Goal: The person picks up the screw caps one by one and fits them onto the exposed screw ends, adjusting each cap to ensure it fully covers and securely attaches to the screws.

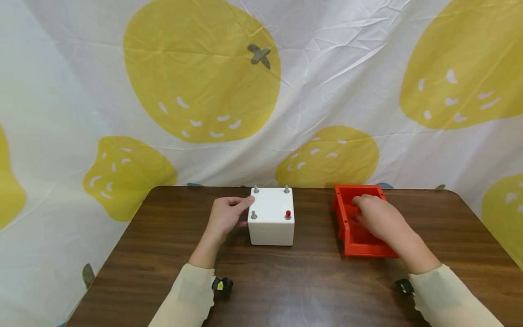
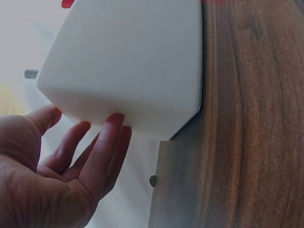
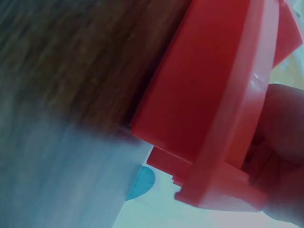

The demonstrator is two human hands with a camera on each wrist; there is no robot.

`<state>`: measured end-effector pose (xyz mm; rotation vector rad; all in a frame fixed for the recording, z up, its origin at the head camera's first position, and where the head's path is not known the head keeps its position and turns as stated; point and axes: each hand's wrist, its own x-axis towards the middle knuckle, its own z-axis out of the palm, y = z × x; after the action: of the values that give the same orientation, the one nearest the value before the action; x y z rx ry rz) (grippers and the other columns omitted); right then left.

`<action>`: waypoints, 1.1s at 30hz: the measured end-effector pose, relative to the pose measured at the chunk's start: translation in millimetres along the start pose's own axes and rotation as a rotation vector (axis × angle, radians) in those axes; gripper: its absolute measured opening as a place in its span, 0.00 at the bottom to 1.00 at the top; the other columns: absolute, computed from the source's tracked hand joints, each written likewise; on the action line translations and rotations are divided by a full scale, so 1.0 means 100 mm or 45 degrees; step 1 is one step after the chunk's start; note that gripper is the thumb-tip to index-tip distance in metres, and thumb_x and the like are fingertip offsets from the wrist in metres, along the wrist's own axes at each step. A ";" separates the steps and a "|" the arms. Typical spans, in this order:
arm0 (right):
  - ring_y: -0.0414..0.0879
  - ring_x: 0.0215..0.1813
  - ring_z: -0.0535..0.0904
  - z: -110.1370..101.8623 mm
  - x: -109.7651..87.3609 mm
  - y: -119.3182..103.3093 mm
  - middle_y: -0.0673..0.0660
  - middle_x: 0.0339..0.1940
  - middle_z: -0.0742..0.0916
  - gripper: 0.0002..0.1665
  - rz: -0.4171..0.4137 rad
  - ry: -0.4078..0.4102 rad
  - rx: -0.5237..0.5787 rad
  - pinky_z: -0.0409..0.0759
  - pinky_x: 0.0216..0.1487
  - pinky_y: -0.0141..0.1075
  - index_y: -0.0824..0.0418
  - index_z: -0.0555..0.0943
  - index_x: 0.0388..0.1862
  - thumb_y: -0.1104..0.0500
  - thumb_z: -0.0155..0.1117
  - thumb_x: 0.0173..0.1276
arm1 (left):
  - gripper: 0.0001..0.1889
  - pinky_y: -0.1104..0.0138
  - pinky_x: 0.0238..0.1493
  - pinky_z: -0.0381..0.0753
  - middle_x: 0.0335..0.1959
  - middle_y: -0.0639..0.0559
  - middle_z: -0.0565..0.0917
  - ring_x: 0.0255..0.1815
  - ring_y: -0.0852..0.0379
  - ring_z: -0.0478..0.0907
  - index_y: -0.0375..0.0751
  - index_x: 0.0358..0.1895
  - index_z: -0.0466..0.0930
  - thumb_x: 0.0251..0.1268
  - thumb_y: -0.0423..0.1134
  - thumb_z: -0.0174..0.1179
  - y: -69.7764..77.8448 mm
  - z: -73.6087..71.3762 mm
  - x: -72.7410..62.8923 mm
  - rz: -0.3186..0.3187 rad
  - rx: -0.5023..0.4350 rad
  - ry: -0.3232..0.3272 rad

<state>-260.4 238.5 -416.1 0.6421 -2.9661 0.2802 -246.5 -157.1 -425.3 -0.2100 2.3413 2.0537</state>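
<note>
A white box (image 1: 271, 234) stands on the table, a threaded metal post (image 1: 254, 215) rising at each corner of its top. The near right post carries a small red cap (image 1: 288, 214); the other three posts are bare. My left hand (image 1: 226, 215) is at the box's left side, thumb at the top edge. In the left wrist view its fingertips (image 2: 116, 118) touch the side wall. My right hand (image 1: 380, 218) reaches down into a red bin (image 1: 369, 250). The bin's wall hides those fingertips in the right wrist view, and I cannot tell whether they hold anything.
The brown wooden table (image 1: 310, 290) ends at a back edge just behind the box and bin. Behind it hangs a white cloth (image 1: 327, 91) printed with yellow fruit. Small dark devices (image 1: 222, 286) are strapped at both wrists.
</note>
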 end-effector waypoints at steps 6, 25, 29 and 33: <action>0.51 0.34 0.80 0.04 0.02 -0.01 0.53 0.27 0.83 0.07 0.014 -0.022 -0.063 0.87 0.42 0.53 0.60 0.82 0.33 0.69 0.69 0.67 | 0.21 0.56 0.39 0.93 0.51 0.41 0.86 0.45 0.51 0.87 0.31 0.53 0.89 0.70 0.48 0.74 0.01 0.00 0.00 -0.004 0.002 -0.002; 0.50 0.32 0.78 0.11 0.00 -0.02 0.51 0.25 0.82 0.15 -0.014 -0.063 -0.140 0.87 0.41 0.51 0.55 0.77 0.27 0.72 0.63 0.68 | 0.20 0.57 0.38 0.93 0.53 0.42 0.86 0.46 0.51 0.86 0.32 0.52 0.90 0.70 0.48 0.74 0.00 0.00 -0.01 0.003 0.006 0.007; 0.51 0.33 0.80 0.11 0.00 -0.01 0.52 0.26 0.83 0.14 -0.013 -0.094 -0.156 0.88 0.42 0.53 0.55 0.77 0.28 0.72 0.64 0.69 | 0.20 0.56 0.39 0.93 0.52 0.42 0.86 0.45 0.51 0.86 0.33 0.51 0.90 0.69 0.48 0.74 0.00 0.00 0.00 0.005 0.007 0.007; 0.52 0.32 0.80 0.12 0.02 0.00 0.53 0.26 0.82 0.14 -0.019 -0.106 -0.170 0.88 0.42 0.54 0.56 0.77 0.29 0.72 0.64 0.70 | 0.21 0.55 0.40 0.93 0.51 0.42 0.86 0.45 0.51 0.86 0.33 0.51 0.90 0.69 0.49 0.75 0.00 0.00 -0.01 -0.002 0.010 0.010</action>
<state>-262.7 235.4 -427.6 0.6753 -3.0247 0.0544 -245.6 -157.5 -425.2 -0.2198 2.3525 2.0465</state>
